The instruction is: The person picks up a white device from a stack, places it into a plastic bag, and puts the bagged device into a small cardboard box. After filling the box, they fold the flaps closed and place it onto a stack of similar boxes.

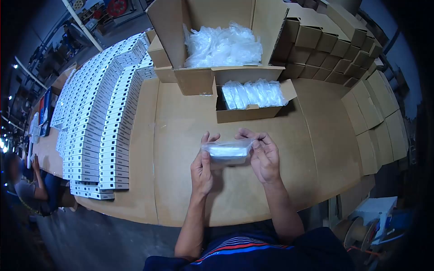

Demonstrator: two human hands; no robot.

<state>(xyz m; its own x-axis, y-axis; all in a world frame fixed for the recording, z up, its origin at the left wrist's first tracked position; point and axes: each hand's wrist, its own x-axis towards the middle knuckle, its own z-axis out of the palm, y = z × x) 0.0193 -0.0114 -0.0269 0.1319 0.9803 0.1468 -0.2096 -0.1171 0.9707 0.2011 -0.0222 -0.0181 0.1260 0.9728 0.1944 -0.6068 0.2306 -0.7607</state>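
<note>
Fingers (206,159) of the left hand (200,175) and the right hand (266,163) are clamping opposite ends of one clear-wrapped packet (226,152) above the desk (235,198). Beyond the fingers, one small carton (248,115) is holding bagged packets (253,94) too crowded to count, and one larger carton (194,82) crumpled clear plastic (224,46).

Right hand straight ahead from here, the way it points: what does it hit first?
Probably the front wall of the small open brown cardboard carton; depth is unclear, so the right hand might pass above it.
</note>
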